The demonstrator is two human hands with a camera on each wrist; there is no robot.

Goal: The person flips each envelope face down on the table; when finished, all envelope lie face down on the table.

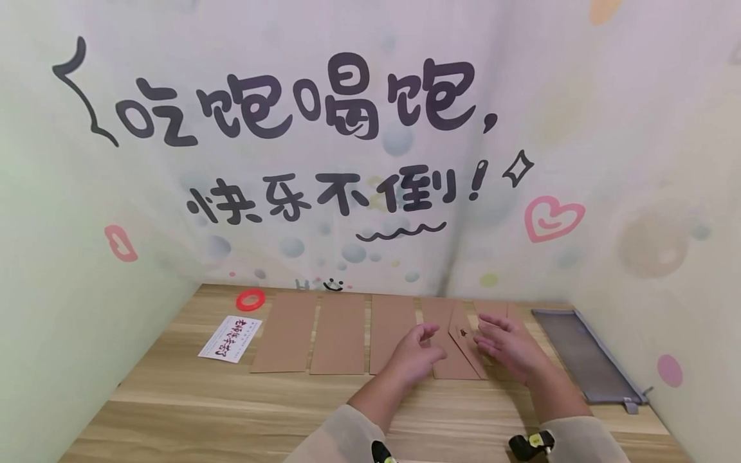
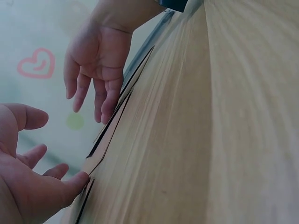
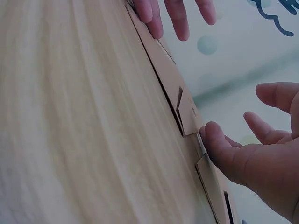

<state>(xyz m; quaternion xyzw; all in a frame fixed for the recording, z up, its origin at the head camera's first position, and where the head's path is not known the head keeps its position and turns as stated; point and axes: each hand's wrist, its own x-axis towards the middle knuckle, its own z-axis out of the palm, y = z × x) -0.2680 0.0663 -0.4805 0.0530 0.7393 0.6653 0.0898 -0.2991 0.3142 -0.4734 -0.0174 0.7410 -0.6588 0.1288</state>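
Note:
Several flat brown paper envelopes lie in a row. My left hand (image 1: 413, 355) is at the left side of the fourth envelope (image 1: 442, 368), fingers apart and slightly bent. On that envelope's right part are a slanted flap (image 1: 465, 334) and a small dark mark. My right hand (image 1: 512, 350) is over the fifth envelope (image 1: 489, 308), partly hiding it. In the left wrist view, my left hand (image 2: 35, 182) has a fingertip at an envelope's edge. The right wrist view shows my right hand (image 3: 257, 154) with a fingertip beside a flap corner (image 3: 189, 122); whether it touches is unclear.
At the left of the wooden table (image 1: 231, 411) are a red ring (image 1: 239, 300) and a white card (image 1: 230, 339) with dark red writing. A grey mesh pouch (image 1: 590, 354) lies at the right. A printed curtain (image 1: 324, 148) hangs behind.

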